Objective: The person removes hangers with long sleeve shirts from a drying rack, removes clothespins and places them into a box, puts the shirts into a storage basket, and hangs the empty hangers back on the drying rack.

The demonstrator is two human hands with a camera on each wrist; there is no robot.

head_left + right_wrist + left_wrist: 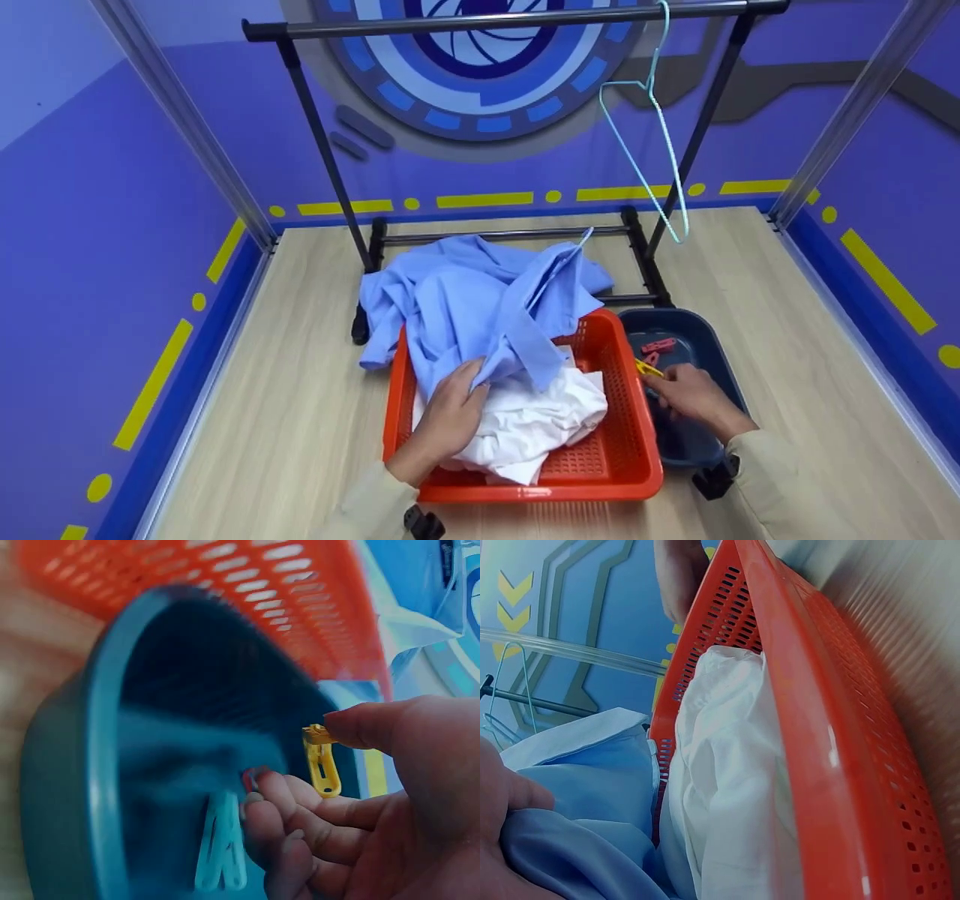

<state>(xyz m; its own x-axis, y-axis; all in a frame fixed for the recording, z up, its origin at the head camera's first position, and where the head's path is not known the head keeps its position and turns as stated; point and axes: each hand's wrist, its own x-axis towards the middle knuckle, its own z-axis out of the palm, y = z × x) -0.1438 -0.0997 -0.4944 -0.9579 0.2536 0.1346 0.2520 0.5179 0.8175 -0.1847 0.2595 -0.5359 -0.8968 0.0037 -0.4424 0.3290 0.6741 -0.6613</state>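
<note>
As the left hand (454, 411) is gripping, maybe steadying, a blue shirt (465, 309), the right hand (694, 394) is pinching a yellow clothespin (646, 368).

L hand (456, 411) grips blue shirt (469, 300), R hand (694, 394) w/ yel. clip (646, 368) (over dk bin (688, 444)).

The rectangular plastic basket (525, 493) is uniform red-orange. Across its far edge, the draped cloth garment (461, 300) is plain light blue; inside, the crumpled cloth (517, 431) is plain white. At the basket's right edge, the rounded plastic tub (684, 444) is dark blue-grey. It contains red plastic clothespins (658, 346) near its far edge and a pale turquoise plastic clothespin (223, 817). Near its left edge, the yellow plastic clothespin (322, 761) is bright. The thin triangular hanger (663, 122) is mint green.
</note>
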